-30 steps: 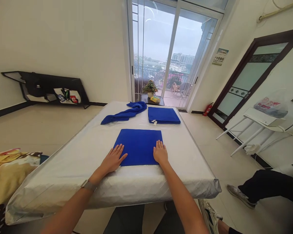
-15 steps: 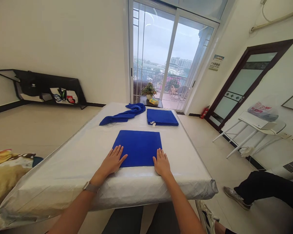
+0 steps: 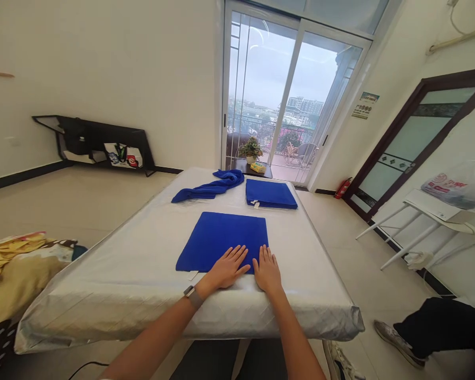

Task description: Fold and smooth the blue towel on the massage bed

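Note:
A folded blue towel [image 3: 221,237] lies flat near the front edge of the covered table [image 3: 142,253], a small white tag showing at its front left. My left hand [image 3: 228,265] rests flat on the towel's front right part, fingers stretched out. Close beside it, my right hand [image 3: 267,268] lies flat over the towel's right edge, its fingers extended too. Beyond sits a blue folded stack [image 3: 271,193] with a white tag. To its left a crumpled blue towel [image 3: 209,186] stretches across the far end of the table.
Piled fabric [image 3: 27,264] is at the left. A person's leg in black [image 3: 443,327] shows at lower right. A white chair [image 3: 435,216] carries a box and plastic bag by the right wall. A small table with a potted plant [image 3: 252,150] stands before the glass door.
My left hand has slid right across the towel from its left edge, close to my right hand, uncovering the towel's tag. My right hand stays at the right edge. The view has shifted slightly.

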Available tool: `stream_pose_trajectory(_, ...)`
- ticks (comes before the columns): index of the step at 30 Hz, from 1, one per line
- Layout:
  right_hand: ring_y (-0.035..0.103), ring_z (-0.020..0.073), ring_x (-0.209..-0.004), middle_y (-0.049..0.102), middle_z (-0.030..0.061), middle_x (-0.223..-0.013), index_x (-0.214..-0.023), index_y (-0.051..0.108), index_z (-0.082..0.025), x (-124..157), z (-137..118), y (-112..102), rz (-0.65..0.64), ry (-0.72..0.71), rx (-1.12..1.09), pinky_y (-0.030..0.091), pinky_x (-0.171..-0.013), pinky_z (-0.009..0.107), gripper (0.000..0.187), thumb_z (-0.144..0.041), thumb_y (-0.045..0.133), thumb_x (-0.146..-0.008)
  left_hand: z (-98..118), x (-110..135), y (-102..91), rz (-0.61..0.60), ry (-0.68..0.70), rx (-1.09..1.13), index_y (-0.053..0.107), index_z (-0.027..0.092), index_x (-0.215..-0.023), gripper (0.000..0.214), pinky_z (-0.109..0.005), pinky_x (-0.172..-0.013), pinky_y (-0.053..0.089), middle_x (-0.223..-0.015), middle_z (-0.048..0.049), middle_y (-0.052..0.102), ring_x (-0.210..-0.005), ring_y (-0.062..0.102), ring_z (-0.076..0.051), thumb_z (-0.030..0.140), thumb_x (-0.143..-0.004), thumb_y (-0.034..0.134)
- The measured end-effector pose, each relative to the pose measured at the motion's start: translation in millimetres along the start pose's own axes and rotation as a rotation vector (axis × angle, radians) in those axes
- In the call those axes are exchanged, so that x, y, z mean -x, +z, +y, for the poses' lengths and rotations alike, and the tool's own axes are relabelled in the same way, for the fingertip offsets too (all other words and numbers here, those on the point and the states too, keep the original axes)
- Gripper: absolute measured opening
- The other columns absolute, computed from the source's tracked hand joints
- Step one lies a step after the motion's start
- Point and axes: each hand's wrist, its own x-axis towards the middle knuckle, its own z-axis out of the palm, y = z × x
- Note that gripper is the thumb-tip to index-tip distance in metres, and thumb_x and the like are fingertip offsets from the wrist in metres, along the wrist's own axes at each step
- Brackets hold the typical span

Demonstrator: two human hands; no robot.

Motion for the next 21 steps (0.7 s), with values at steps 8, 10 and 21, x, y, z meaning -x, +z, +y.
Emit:
stream_pose_trajectory(8,0.010,0.0199,-0.154,0.014,0.0069,-0.166,-0.160,0.019,-0.012,-1.6,1.3,3.1,0.001,0.016,-0.013,0.011,-0.124,0.041,0.066,-0.047,0.019,-0.104,-97.2,101.3,-13.2,0.032,-0.332,-0.134,0.025,0.023,-0.158,0.069,-0.048,-0.121,0.024,-0.162,-0.0070,0.030,-0.151,0.026,-0.027,0.060,-0.099,0.024)
stream_pose_trajectory(10,0.011,0.0204,-0.154,0.014,0.0074,-0.166,-0.160,0.020,-0.010,-1.4,0.2,2.0,-0.002,0.017,-0.003,0.012,-0.124,0.040,0.066,-0.047,0.018,-0.104,-100.8,109.9,-14.9,0.012,-0.351,-0.140,0.026,0.020,-0.157,0.070,-0.048,-0.121,0.025,-0.163,-0.0083,0.029,-0.151,0.024,-0.027,0.059,-0.100,0.023)
stream_pose_trajectory(21,0.049,0.0229,-0.131,0.056,0.0077,-0.143,-0.130,0.066,-0.023,28.2,9.6,-39.0,0.052,-0.152,0.006,0.034,-0.113,0.036,0.038,-0.027,0.043,-0.099,-73.3,113.1,-47.4,0.122,-0.351,-0.108,0.049,0.020,-0.146,0.065,-0.051,-0.121,0.026,-0.157,-0.0117,0.043,-0.145,0.037,-0.030,0.058,-0.097,0.032)
